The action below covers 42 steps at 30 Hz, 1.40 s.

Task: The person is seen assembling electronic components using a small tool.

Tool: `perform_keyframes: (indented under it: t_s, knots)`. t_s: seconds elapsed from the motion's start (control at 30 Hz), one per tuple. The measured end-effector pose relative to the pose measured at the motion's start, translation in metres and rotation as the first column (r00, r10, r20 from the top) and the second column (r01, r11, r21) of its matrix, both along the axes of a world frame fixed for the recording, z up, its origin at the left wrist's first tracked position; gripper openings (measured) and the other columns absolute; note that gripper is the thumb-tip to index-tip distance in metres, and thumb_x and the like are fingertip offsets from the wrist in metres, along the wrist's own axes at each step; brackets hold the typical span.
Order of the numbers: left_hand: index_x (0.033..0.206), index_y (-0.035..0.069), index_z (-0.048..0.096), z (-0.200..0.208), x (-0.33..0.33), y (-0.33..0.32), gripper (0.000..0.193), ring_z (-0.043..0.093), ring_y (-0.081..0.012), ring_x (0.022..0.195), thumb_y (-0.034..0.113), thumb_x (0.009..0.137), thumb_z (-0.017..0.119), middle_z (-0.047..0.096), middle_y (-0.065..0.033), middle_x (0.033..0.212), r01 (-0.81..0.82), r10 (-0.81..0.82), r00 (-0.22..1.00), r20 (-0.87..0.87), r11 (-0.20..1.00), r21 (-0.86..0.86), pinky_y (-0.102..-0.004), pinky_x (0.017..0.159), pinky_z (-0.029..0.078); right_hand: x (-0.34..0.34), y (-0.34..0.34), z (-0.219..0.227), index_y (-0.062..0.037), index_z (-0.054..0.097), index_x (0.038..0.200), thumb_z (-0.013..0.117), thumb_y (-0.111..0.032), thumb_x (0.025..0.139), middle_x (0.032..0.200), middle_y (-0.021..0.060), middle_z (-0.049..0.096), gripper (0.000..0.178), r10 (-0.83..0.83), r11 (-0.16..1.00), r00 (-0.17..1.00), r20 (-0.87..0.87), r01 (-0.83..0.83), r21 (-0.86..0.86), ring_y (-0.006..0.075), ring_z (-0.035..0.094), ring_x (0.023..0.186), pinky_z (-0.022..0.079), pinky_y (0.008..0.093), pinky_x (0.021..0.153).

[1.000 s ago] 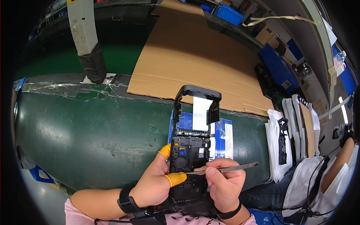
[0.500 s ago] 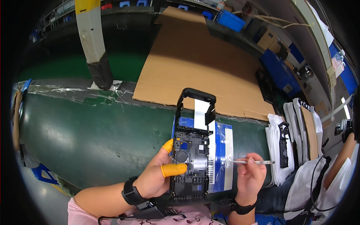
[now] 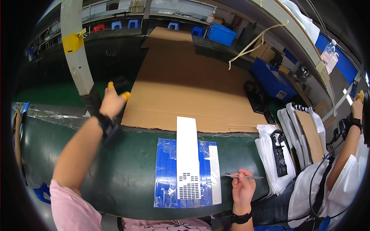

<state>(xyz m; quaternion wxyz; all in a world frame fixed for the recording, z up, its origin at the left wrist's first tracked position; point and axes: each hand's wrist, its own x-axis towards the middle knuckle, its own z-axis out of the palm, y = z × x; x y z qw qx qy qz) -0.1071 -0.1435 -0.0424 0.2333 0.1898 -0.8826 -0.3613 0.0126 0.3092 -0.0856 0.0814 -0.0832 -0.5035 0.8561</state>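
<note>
The left hand [image 3: 110, 104], two digits capped in yellow rubber, reaches to the far left, those digits spread apart; a blurred dark object [image 3: 121, 82] shows just beyond, contact unclear. The right hand [image 3: 243, 189], near right, pinches slim silver metal tweezers [image 3: 255, 177]. To their left, a long white paper strip [image 3: 187, 142] with black rectangles lies on a shiny blue plastic sheet [image 3: 165, 173] atop the green bench [image 3: 115, 181]
</note>
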Motion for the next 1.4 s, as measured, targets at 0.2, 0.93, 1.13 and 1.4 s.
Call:
perform_keyframes:
  t_s: [0.2,0.93,1.13,1.4]
  knots:
    - [0.119,0.004,0.045,0.043,0.099,0.111,0.050,0.048,-0.0260,0.106,0.008,0.073,0.064,0.050,-0.0149,0.116,0.599,-0.606,0.793,0.068,0.795,0.098,-0.0334,0.090,0.039,0.000,-0.010,0.048,0.0041,0.055,0.088,0.057,-0.003,0.079,0.074,0.0192,0.061,0.012,0.013,0.992,1.000,-0.019,-0.010,0.124,0.0129,0.049,0.049,0.038,0.0202,0.044]
    - [0.099,-0.005,0.053,-0.021,0.111,0.091,0.017,0.059,-0.0165,0.061,-0.002,0.082,0.050,0.059,-0.0135,0.080,0.290,-0.523,0.852,-0.033,0.417,0.861,-0.0257,0.050,0.051,-0.333,0.130,0.077,-0.0035,0.066,0.073,0.052,-0.007,0.069,0.078,0.0208,0.062,0.015,0.098,-0.678,0.993,-0.063,0.113,0.726,0.0349,0.061,0.075,0.049,0.0416,0.070]
    - [0.102,-0.004,0.051,-0.026,0.107,0.095,0.022,0.060,-0.0173,0.062,-0.007,0.080,0.048,0.059,-0.0135,0.081,0.298,-0.511,0.860,-0.013,0.479,0.826,-0.0262,0.048,0.050,-0.354,0.120,0.047,-0.0081,0.066,0.085,0.050,-0.007,0.074,0.089,0.0171,0.062,0.019,-0.011,-0.775,0.979,0.204,-0.137,0.616,0.0322,0.058,0.090,0.048,0.0391,0.078]
    - [0.104,-0.003,0.052,-0.031,0.110,0.094,0.023,0.060,-0.0159,0.068,-0.002,0.081,0.055,0.058,-0.0111,0.086,0.314,-0.517,0.852,-0.078,0.387,0.867,-0.0247,0.051,0.051,-0.274,-0.001,0.084,-0.0019,0.058,0.082,0.055,-0.001,0.067,0.080,0.0155,0.059,0.016,0.605,-0.450,0.762,-0.230,0.566,0.691,0.0335,0.058,0.073,0.047,0.0407,0.064]
